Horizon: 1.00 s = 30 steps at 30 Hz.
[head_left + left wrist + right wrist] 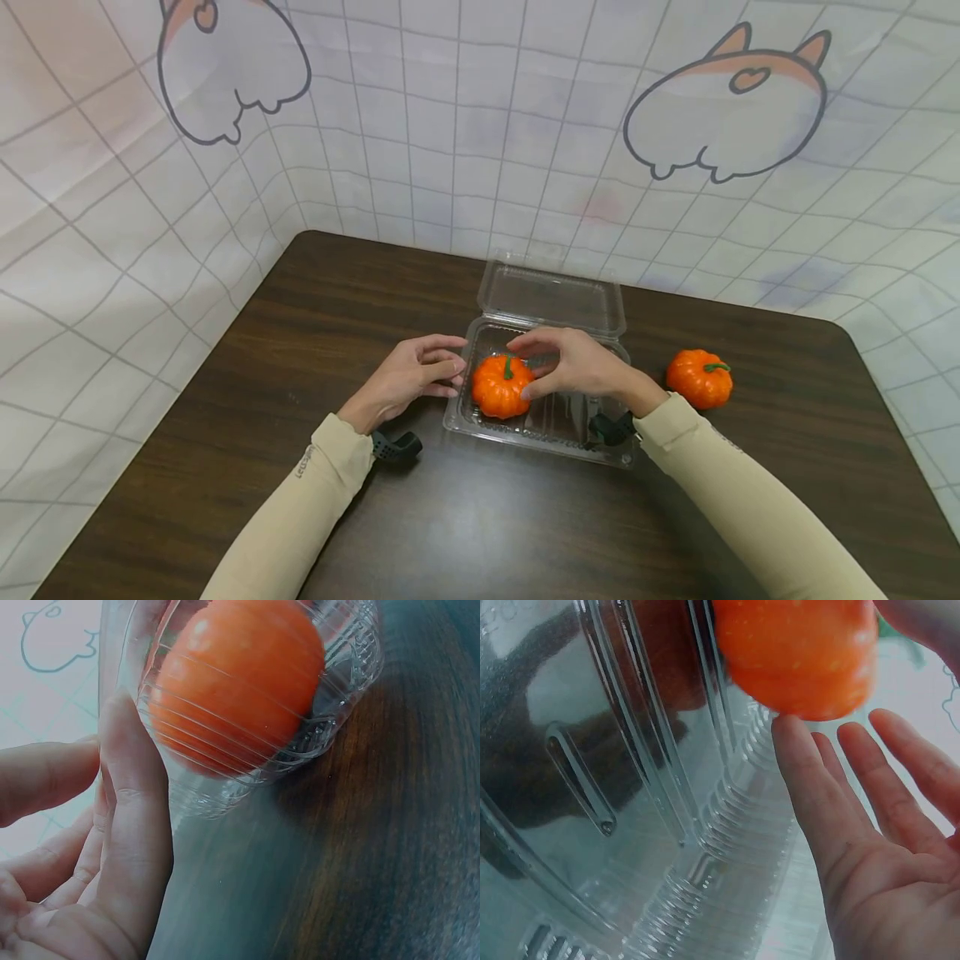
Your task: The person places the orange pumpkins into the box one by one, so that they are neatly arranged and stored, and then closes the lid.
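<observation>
An orange toy pumpkin with a green stem sits in the left part of an open clear plastic clamshell box. My right hand reaches over the box, thumb at the pumpkin's right side and fingers spread behind it. In the right wrist view, the index fingertip meets the pumpkin's edge while other fingers stand apart from it. Beside the box, my left hand has bent, relaxed fingers at the left rim. The left wrist view shows its thumb against the clear rim, near the pumpkin.
A second orange toy pumpkin lies on the dark wooden table, right of the box. The box's hinged lid leans back toward the white grid-patterned curtain behind the table.
</observation>
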Tool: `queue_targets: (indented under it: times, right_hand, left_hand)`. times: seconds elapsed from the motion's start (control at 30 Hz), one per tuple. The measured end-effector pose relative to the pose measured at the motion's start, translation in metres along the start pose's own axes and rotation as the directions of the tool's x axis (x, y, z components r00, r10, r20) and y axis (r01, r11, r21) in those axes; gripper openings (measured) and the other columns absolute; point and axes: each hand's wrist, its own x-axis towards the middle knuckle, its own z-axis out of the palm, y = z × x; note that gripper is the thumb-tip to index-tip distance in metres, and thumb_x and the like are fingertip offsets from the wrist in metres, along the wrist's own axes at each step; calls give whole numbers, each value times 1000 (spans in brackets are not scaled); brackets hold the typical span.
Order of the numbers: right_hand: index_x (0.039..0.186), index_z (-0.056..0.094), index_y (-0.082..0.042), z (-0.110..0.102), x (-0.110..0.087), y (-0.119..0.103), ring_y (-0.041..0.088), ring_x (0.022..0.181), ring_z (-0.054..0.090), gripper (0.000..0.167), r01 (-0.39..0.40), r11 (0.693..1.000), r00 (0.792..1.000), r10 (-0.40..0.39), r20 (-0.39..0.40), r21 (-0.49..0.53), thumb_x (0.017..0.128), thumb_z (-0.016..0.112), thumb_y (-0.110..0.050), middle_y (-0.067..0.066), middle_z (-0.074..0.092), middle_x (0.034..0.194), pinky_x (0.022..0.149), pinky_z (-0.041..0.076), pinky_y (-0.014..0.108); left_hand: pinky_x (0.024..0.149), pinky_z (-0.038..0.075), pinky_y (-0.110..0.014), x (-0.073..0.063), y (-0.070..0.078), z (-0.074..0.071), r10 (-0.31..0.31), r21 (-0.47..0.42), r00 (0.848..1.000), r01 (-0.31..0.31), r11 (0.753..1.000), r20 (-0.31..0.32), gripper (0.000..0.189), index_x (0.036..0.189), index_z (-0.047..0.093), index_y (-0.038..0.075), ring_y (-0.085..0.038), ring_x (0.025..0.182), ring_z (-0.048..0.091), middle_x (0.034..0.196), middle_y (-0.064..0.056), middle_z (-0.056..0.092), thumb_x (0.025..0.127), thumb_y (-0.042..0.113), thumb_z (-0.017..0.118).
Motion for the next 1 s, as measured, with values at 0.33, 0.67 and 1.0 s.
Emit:
queue_targets:
  times: [0.33, 0.67, 1.0]
  right_hand:
    - [144, 58, -8, -11, -14, -6, 35, 132, 62, 71, 4, 1000, 999, -4, -42, 4, 81, 90, -17, 19, 57, 150, 107, 57, 42]
    - [142, 59, -11, -31, -33, -12, 36, 132, 62, 71, 19, 1000, 992, -21, -122, -11, 79, 91, -21, 11, 61, 147, 105, 58, 37]
    - [140, 61, -19, -54, -59, -19, 30, 128, 65, 67, -13, 998, 973, -2, -231, -61, 81, 90, -23, 10, 62, 144, 105, 58, 40]
  left_hand:
    - [80, 66, -31, 0, -3, 2, 2, 12, 1000, -2, 1000, 4, 48, 146, 53, 5, -17, 87, 69, 105, -5, 68, 100, 10, 68]
    - [81, 66, -30, -1, -4, 0, 8, 6, 1000, -8, 1000, 11, 50, 146, 53, 6, -16, 88, 70, 105, -4, 69, 99, 11, 70]
    - [80, 66, -29, -2, -1, 1, 20, 15, 1000, -20, 1000, 5, 51, 147, 52, 4, -15, 87, 70, 104, -2, 69, 99, 10, 69]
